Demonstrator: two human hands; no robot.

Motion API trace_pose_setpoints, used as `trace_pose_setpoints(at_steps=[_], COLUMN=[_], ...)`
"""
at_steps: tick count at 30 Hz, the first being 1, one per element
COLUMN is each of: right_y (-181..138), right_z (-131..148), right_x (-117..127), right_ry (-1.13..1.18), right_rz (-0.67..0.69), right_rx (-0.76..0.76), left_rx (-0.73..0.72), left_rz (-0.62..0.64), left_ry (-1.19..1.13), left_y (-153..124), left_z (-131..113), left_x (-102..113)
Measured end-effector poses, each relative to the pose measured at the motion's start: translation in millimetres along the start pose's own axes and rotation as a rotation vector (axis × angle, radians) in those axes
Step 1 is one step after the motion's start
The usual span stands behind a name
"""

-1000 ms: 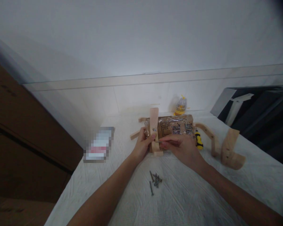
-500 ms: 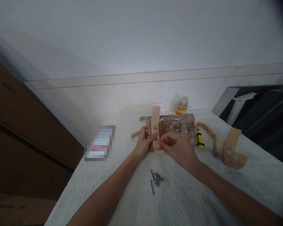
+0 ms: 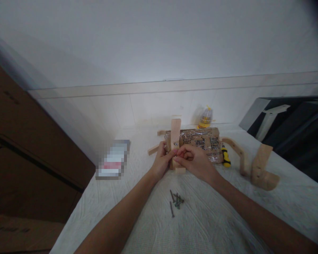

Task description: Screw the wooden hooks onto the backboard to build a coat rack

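My left hand (image 3: 161, 163) grips the lower part of an upright wooden slat (image 3: 175, 133) that stands on the white cloth and has a metal screw head in its face. My right hand (image 3: 194, 161) is closed in a pinch against the same slat, just below that screw; what its fingertips hold is too small to make out. Behind the slat lies a brown printed package wrapped in clear film (image 3: 200, 139). Several loose screws (image 3: 176, 202) lie on the cloth in front of my hands.
A yellow-and-black screwdriver (image 3: 225, 157) lies right of the package. Curved wooden pieces (image 3: 259, 167) sit further right, a short slat (image 3: 153, 150) to the left. A yellow-capped clear container (image 3: 205, 118) stands by the wall. A blurred flat item (image 3: 112, 159) lies left; a brown cabinet (image 3: 21, 151) stands beyond.
My right hand has moved left from over the package and closed in against the slat beside my left hand. The slat stays upright.
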State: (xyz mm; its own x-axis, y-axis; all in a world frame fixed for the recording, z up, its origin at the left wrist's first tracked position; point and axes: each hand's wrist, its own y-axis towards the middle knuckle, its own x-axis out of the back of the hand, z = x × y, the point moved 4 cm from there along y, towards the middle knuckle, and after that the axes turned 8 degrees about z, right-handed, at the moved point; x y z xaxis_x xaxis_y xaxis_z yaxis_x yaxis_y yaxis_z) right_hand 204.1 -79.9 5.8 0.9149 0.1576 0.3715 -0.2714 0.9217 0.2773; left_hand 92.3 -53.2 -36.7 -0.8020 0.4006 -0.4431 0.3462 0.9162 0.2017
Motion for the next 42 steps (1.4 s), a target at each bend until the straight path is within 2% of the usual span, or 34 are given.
trace_pose_setpoints(at_steps=[9,18,27,42], right_y=[1,-2,-2,-7], right_z=[-8,1,6,-2], right_x=[6,3,0,3], right_ry=[0.095,-0.113,-0.217,-0.049], right_rz=[0.078,0.041,0.029,0.032], right_rx=[-0.001,0.132,0.164,0.161], left_rx=[-0.002,0.003,-0.001,-0.03], left_rz=[-0.003,-0.005,-0.005,-0.017], left_ry=[0.011,0.014,0.027,0.043], left_y=[-2,-2,-2,-2], left_z=[-4,-3,-3,-3], left_x=[-3,-1,-1,-2])
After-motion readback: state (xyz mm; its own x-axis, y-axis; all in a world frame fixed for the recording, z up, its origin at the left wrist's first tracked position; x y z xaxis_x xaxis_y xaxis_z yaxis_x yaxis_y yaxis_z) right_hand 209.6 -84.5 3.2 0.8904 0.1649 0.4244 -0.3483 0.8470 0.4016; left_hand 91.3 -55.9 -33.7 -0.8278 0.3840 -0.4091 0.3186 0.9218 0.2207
